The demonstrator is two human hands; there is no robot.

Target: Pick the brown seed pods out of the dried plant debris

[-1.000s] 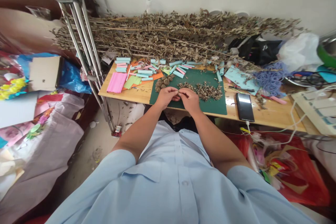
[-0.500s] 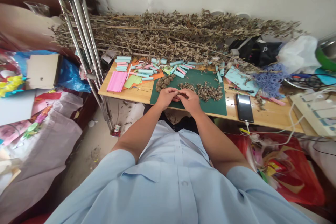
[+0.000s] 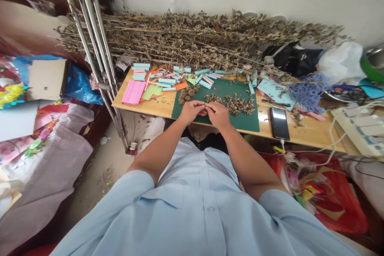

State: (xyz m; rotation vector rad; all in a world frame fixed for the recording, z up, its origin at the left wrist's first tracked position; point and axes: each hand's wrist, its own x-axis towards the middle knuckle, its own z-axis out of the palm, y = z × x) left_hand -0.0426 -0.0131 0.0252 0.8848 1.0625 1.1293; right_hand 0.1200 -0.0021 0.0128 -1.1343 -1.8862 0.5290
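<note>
My left hand (image 3: 192,112) and my right hand (image 3: 218,115) meet fingertip to fingertip over the near edge of a green mat (image 3: 189,119). Both are closed in a pinch; whatever lies between the fingers is hidden. Just beyond my left hand sits a cluster of brown balls (image 3: 186,94), which look rolled from dried leaf. Past my right hand, a loose heap of crumbled dried leaves (image 3: 239,105) spreads over the mat. Behind it all lie long bundles of dried leafy stalks (image 3: 192,36) along the wall.
Blue and pink paper rolls (image 3: 167,81) line the table's back, with a pink paper stack (image 3: 133,92) at left. A phone (image 3: 279,123) on a white cable lies right, near a power strip (image 3: 360,124) and blue yarn (image 3: 309,92). Metal crutches (image 3: 97,40) lean at the left corner.
My right hand's fingers have shifted slightly and curl closer together against my left fingertips. Both hands stay in nearly the same place; the table's things have not moved.
</note>
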